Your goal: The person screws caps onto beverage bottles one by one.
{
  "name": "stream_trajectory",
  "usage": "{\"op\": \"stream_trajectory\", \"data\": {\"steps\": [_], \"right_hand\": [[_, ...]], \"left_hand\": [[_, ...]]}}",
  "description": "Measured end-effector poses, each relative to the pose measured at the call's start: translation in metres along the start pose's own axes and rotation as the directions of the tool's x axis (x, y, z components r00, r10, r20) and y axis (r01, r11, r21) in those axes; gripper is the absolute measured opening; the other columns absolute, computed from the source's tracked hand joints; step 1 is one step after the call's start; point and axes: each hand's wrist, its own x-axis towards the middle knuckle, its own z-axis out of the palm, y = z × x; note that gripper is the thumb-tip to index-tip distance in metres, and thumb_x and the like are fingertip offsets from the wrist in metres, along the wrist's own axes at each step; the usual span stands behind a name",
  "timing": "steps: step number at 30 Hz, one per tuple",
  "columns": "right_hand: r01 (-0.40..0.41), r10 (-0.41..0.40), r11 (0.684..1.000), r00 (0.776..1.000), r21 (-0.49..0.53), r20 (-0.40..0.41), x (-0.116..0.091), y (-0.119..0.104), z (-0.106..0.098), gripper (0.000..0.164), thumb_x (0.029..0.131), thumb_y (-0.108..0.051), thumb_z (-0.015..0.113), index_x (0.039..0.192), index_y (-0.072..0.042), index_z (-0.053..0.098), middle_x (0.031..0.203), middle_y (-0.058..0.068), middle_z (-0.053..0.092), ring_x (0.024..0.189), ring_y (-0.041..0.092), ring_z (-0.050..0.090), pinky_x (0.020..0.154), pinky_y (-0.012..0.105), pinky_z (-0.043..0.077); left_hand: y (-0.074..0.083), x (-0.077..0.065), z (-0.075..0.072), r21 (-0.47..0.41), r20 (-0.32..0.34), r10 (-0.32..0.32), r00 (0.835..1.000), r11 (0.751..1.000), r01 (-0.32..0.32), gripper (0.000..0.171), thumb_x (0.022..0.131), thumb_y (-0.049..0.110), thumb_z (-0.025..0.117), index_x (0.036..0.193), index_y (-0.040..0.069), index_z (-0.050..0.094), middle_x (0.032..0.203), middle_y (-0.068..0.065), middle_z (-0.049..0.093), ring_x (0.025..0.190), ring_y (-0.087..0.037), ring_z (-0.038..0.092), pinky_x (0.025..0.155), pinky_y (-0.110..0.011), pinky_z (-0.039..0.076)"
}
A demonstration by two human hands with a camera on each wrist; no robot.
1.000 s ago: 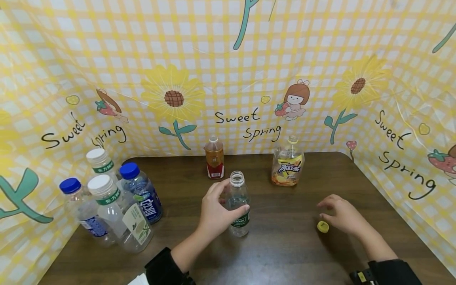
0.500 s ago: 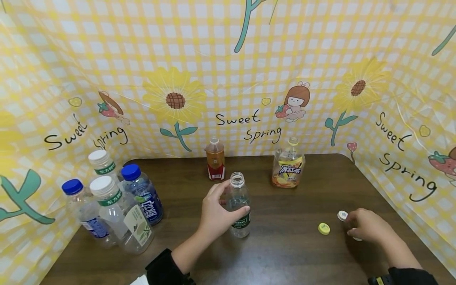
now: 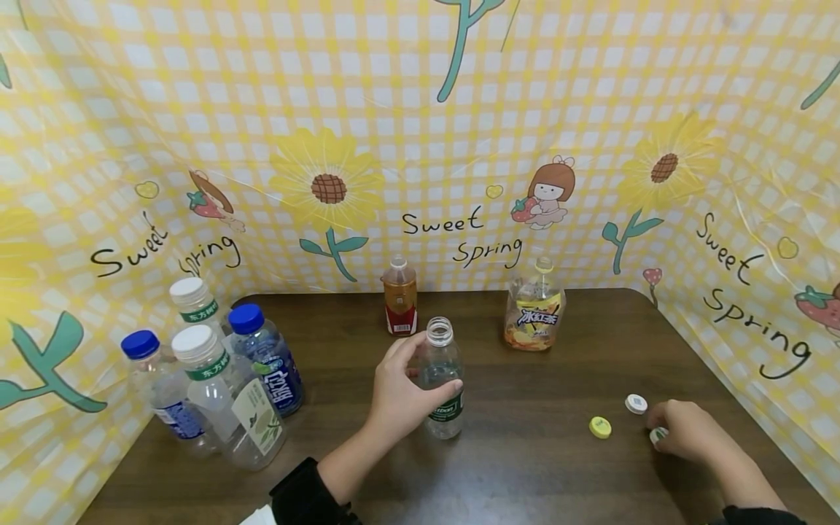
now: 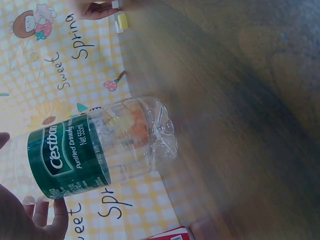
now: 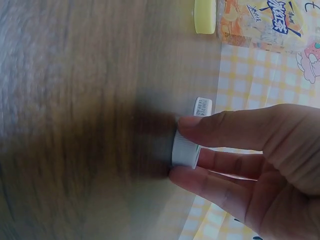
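Observation:
My left hand (image 3: 402, 390) grips a clear, uncapped water bottle (image 3: 444, 410) standing upright near the middle of the table. Its green label (image 4: 67, 157) faces the left wrist camera. At the right, my right hand (image 3: 690, 432) pinches a white bottle cap (image 5: 185, 150) between thumb and fingers, at the tabletop. Some green shows on top of that cap in the head view, where the fingers partly cover it. A second white cap (image 3: 635, 403) with a printed code lies just beyond the fingers. A yellow cap (image 3: 600, 427) lies left of both.
Several capped bottles, among them a blue-labelled one (image 3: 278, 379), stand grouped at the table's left. An uncapped amber bottle (image 3: 400, 302) and an uncapped iced tea bottle (image 3: 534, 321) stand at the back. A yellow checked cloth (image 3: 420, 146) encloses the table (image 3: 525, 467).
My right hand has moved right, from beside the yellow cap to the white caps, and now pinches one. My left hand keeps its grip on the bottle. The head view has shifted slightly.

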Motion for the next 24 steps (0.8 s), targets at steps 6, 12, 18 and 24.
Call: {"op": "stream_trajectory", "data": {"steps": [6, 12, 18, 24], "right_hand": [[0.015, -0.015, 1.0, 1.0, 0.001, -0.013, 0.0, 0.001, 0.001, 0.024, 0.06, 0.001, 0.079, 0.076, -0.008, 0.064, 0.076, 0.003, 0.064, 0.07, 0.019, 0.057, 0.062, 0.041, 0.048], [0.041, -0.041, 0.999, 0.999, 0.0, -0.004, 0.0, -0.001, -0.001, 0.022, 0.062, 0.0, 0.08, 0.078, -0.007, 0.067, 0.077, 0.002, 0.065, 0.071, 0.02, 0.059, 0.062, 0.041, 0.049], [0.099, -0.099, 0.995, 0.995, -0.01, -0.025, 0.003, -0.009, -0.008, 0.019, 0.064, -0.003, 0.082, 0.078, -0.009, 0.071, 0.073, -0.005, 0.061, 0.067, 0.012, 0.053, 0.058, 0.034, 0.046], [0.116, -0.116, 0.993, 0.993, 0.01, -0.016, 0.008, -0.024, -0.019, 0.018, 0.067, -0.004, 0.082, 0.082, -0.007, 0.072, 0.072, -0.005, 0.058, 0.065, 0.01, 0.048, 0.056, 0.031, 0.043]], "left_hand": [[0.001, 0.0, 0.0, 0.002, -0.003, 0.001, 1.0, 1.0, -0.001, 0.069, 0.066, 0.023, 0.091, 0.127, 0.012, 0.061, 0.109, -0.002, 0.06, 0.1, -0.018, 0.057, 0.075, -0.036, 0.055], [0.002, -0.001, -0.001, -0.001, -0.005, -0.001, 1.0, 1.0, 0.001, 0.069, 0.066, 0.022, 0.092, 0.127, 0.012, 0.061, 0.109, -0.002, 0.06, 0.099, -0.018, 0.057, 0.074, -0.036, 0.055], [-0.001, 0.0, 0.0, 0.005, -0.002, -0.01, 1.0, 1.0, 0.01, 0.068, 0.067, 0.024, 0.091, 0.126, 0.012, 0.061, 0.11, -0.002, 0.06, 0.099, -0.018, 0.056, 0.075, -0.035, 0.055], [-0.001, 0.0, 0.001, 0.003, 0.005, -0.014, 1.0, 1.0, 0.014, 0.068, 0.067, 0.024, 0.091, 0.126, 0.011, 0.062, 0.111, -0.003, 0.06, 0.1, -0.018, 0.057, 0.075, -0.036, 0.055]]}}
